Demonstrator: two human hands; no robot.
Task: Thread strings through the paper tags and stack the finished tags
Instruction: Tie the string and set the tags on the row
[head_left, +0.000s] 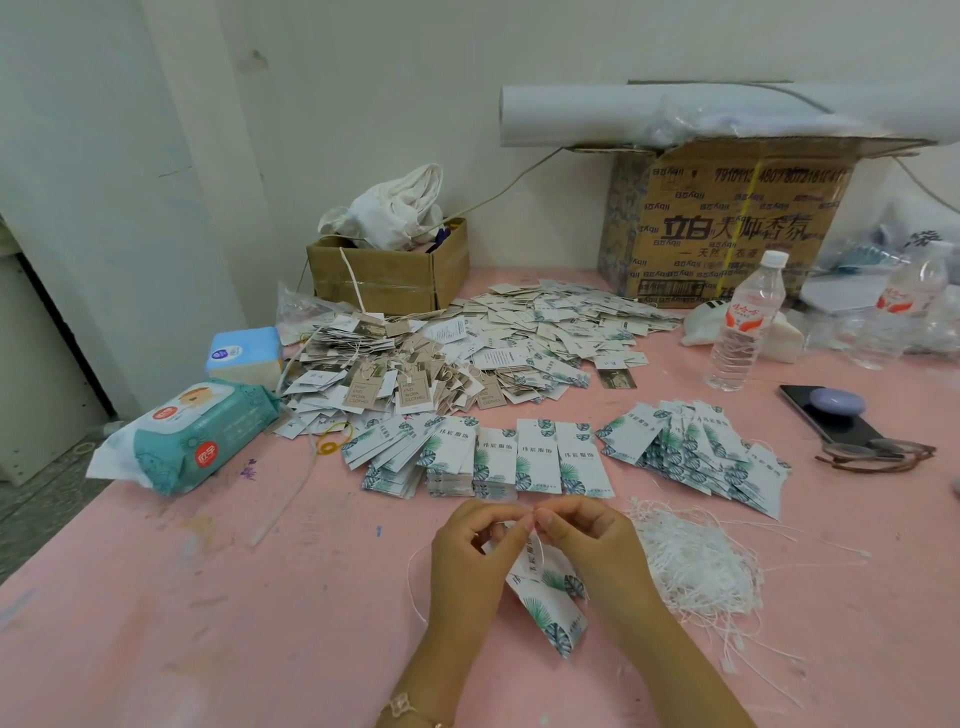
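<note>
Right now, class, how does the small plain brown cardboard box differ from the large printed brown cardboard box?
The small plain brown cardboard box holds white cloth; the large printed brown cardboard box carries a white roll. The small box is unprinted; the large bears lettering. Both stand on the pink table.

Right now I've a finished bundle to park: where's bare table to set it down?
Widest bare table lies near left, between the wipes pack and the left hand, which holds tags. A smaller strip runs on the right, between the string pile and the glasses. Crowded: the tag rows ahead, heaps behind.
</note>
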